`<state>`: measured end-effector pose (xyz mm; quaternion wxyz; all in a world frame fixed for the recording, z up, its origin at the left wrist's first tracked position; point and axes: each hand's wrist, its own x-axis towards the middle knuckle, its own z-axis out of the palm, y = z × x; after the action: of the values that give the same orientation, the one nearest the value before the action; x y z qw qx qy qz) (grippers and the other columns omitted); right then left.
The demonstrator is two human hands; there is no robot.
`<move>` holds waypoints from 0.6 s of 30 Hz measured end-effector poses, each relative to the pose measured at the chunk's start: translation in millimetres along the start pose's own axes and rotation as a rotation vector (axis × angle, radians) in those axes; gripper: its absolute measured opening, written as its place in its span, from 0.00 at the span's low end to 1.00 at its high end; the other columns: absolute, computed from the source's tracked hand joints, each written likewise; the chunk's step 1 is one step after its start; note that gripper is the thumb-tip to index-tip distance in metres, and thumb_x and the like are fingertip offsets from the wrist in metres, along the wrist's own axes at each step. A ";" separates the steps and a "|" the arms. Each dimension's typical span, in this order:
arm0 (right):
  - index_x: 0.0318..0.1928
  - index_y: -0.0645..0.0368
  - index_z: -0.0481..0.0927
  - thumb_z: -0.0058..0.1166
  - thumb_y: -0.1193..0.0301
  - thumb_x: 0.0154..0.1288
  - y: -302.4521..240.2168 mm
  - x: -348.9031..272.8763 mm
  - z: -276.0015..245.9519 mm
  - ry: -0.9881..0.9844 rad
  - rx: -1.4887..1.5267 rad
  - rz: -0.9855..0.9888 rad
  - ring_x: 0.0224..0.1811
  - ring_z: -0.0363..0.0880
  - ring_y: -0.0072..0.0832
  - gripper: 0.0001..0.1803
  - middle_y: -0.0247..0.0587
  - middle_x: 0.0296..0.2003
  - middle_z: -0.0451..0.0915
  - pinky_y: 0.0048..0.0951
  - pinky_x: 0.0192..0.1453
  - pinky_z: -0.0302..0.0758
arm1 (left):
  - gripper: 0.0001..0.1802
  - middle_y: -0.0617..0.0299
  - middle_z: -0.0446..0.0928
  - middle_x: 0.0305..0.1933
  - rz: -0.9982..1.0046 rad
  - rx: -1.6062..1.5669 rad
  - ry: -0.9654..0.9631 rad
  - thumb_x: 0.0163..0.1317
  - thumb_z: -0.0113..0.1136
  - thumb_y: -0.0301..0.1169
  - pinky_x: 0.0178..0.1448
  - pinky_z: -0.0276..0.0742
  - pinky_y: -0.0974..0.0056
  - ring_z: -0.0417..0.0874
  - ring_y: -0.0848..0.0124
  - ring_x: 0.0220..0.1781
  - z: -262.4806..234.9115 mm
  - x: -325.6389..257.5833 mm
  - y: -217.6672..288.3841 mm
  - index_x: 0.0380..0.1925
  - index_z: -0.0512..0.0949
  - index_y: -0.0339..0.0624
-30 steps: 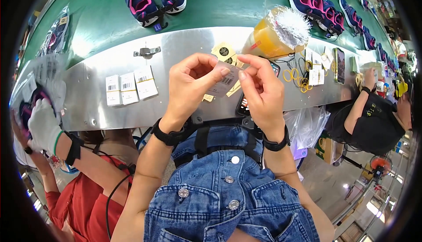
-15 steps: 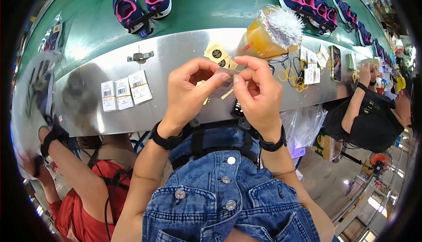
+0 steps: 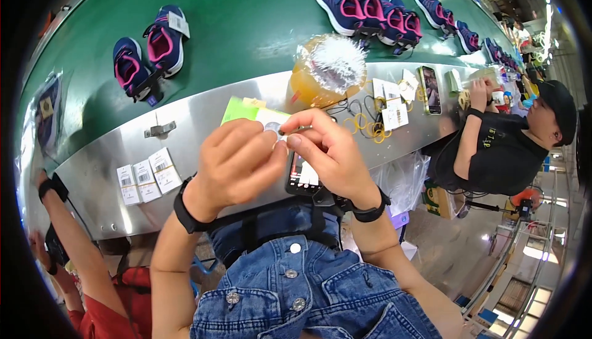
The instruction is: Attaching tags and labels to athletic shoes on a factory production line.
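Observation:
My left hand is closed, its fingers curled and the thumb meeting the fingertips. Close against it, my right hand pinches with thumb and forefinger. The small piece between the fingertips is too small and covered to name. Just beyond my fingers lies a green and white card, partly hidden by my left hand. Below the fingertips a dark phone with a lit screen rests near the metal edge. A yellow container topped with a bunch of shiny white strands stands past my right hand.
Three banded stacks of white labels lie left on the metal strip. Navy and pink shoes stand on the green surface. Right are yellow bands, tags and another phone. A co-worker works at right, another at left.
My view has shifted, so the table's things appear further left. My hands came closer together, and the thin clear piece between them no longer shows. A green and white card now shows beyond them.

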<state>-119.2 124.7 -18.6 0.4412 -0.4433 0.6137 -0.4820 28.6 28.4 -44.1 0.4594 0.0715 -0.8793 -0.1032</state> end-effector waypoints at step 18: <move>0.42 0.58 0.67 0.42 0.73 0.69 -22.0 -29.0 -138.6 0.705 -0.058 -0.275 0.15 0.52 0.08 0.03 0.46 0.26 0.81 0.13 0.20 0.46 | 0.16 0.53 0.79 0.36 -0.254 -0.380 -0.363 0.66 0.47 0.39 0.44 0.73 0.64 0.79 0.61 0.39 134.2 173.4 -143.5 0.38 0.76 0.36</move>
<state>-244.6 177.4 26.6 0.1214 -0.3406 0.6761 -0.6420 -175.8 -133.3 -16.8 0.2831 0.0739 -0.8960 -0.3339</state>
